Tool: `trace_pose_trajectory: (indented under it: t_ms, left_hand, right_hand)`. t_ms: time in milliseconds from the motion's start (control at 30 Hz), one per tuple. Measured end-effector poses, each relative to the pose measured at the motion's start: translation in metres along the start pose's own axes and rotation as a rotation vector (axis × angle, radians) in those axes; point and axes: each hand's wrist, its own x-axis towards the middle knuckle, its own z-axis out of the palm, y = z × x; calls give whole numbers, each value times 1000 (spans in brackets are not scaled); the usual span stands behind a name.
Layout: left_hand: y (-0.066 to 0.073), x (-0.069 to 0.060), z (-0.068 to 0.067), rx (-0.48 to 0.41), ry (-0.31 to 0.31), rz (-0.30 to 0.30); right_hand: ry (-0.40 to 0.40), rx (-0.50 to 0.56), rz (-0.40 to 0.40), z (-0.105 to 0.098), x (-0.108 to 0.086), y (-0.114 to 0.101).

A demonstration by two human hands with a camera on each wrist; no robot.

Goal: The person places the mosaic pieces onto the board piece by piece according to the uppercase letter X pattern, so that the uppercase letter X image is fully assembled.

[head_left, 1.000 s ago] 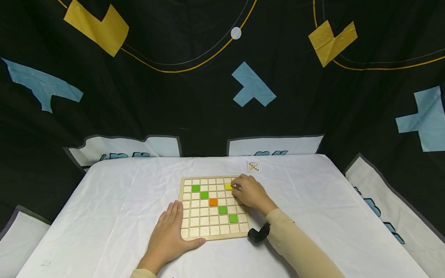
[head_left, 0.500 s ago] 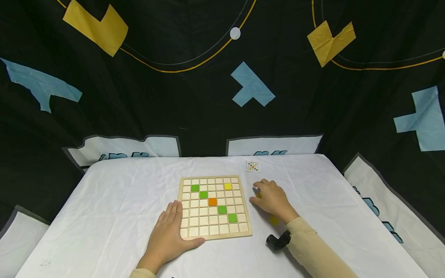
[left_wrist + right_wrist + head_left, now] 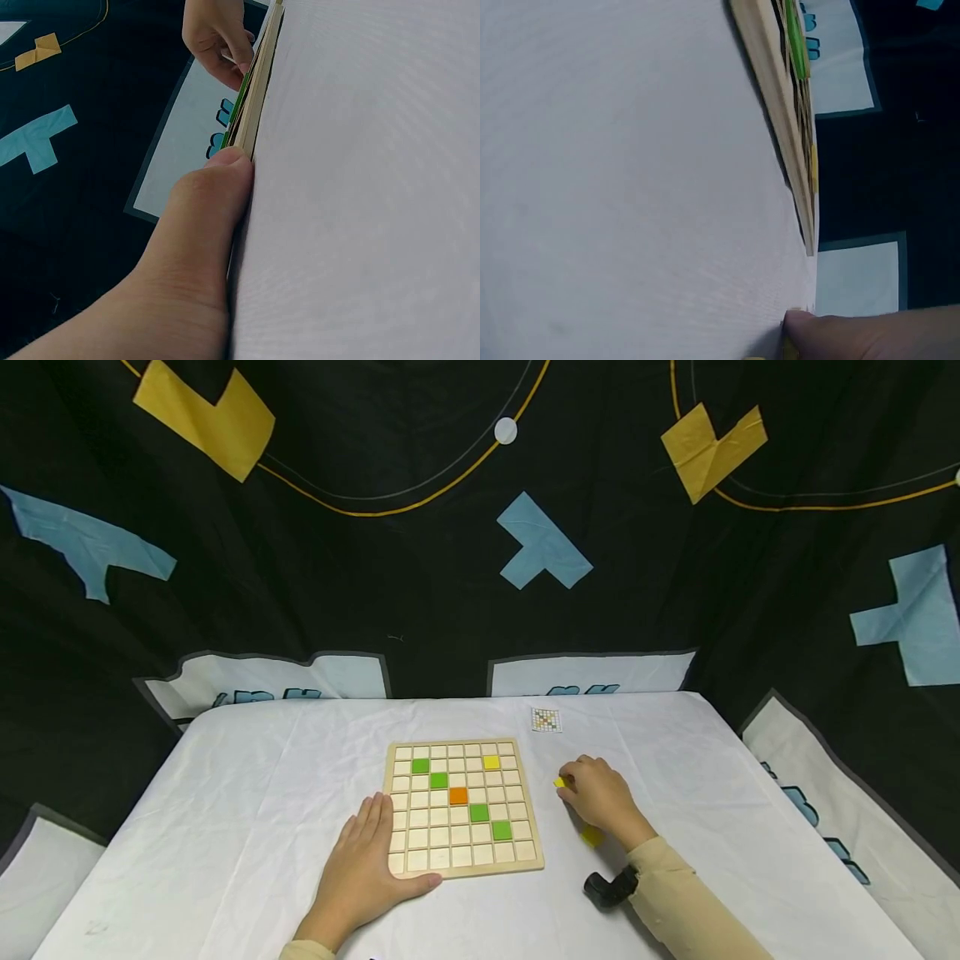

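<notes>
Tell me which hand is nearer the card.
Right. The right hand is short of the card, slightly to its right; the left hand is farther off, at the near left corner of the board.

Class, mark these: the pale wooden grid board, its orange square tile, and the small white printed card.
Pale wooden grid board point(image 3: 495, 868): head view, near rim.
Orange square tile point(image 3: 458, 796): head view, top face's middle.
Small white printed card point(image 3: 546, 720): head view, printed centre.
</notes>
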Motion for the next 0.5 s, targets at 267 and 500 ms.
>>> trace_pose_trajectory:
  t_ms: [267,500]
  left_hand:
    - [1,0,-3,2,2,4]
    - [2,0,-4,9,-8,1]
  right_hand:
    - [-5,18,21,-1,1,-1]
    - [8,-24,-26,-1,2,-4]
